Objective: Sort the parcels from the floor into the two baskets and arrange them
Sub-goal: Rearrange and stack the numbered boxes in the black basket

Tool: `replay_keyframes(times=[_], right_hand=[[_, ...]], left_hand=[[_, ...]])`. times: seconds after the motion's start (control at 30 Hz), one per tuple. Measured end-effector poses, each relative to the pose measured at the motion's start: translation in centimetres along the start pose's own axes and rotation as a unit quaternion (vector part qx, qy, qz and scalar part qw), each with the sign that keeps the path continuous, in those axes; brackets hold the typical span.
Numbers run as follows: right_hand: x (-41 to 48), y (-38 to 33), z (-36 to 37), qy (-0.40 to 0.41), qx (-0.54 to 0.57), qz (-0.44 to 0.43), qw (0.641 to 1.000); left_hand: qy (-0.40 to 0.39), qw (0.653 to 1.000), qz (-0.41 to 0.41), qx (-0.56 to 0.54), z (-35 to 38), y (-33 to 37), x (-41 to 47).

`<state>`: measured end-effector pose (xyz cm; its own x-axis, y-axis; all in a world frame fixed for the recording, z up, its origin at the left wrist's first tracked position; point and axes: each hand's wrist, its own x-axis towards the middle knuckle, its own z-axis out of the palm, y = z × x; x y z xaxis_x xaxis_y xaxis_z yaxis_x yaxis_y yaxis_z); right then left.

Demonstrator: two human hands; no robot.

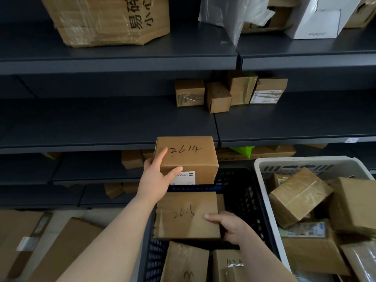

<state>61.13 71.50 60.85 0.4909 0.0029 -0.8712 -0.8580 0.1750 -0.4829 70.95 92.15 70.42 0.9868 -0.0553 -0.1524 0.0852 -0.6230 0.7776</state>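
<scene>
My left hand grips the left side of a cardboard parcel marked 2614, held up above the far end of the dark blue basket. My right hand grips the right edge of a flatter parcel marked 2615, lifted over the same basket. Two more marked parcels stand inside the blue basket below. The white basket at the right holds several brown parcels piled loosely.
Dark metal shelves rise straight ahead, with small boxes on the middle shelf and a large carton on top. Big cardboard cartons lie on the floor at the left.
</scene>
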Motion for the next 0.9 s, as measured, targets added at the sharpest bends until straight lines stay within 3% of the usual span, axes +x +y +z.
replay_keyframes(times=[0.13, 0.33, 0.7, 0.9], right_hand=[[-0.2, -0.3, -0.7, -0.026, 0.027, -0.001, 0.999], [-2.1, -1.7, -0.2, 0.016, -0.034, -0.008, 0.999], [-8.0, -3.4, -3.7, 0.152, -0.069, -0.062, 0.984], [-12.8, -4.4, -5.9, 0.27, -0.215, -0.102, 0.933]], left_hand=[[0.003, 1.0, -0.005, 0.002, 0.1, -0.1, 0.1], [-0.004, 1.0, -0.011, 0.005, -0.1, 0.3, 0.5], [0.016, 0.999, -0.037, -0.008, -0.1, 1.5, 0.7], [0.003, 0.998, -0.066, -0.014, 0.1, 1.4, 0.5]])
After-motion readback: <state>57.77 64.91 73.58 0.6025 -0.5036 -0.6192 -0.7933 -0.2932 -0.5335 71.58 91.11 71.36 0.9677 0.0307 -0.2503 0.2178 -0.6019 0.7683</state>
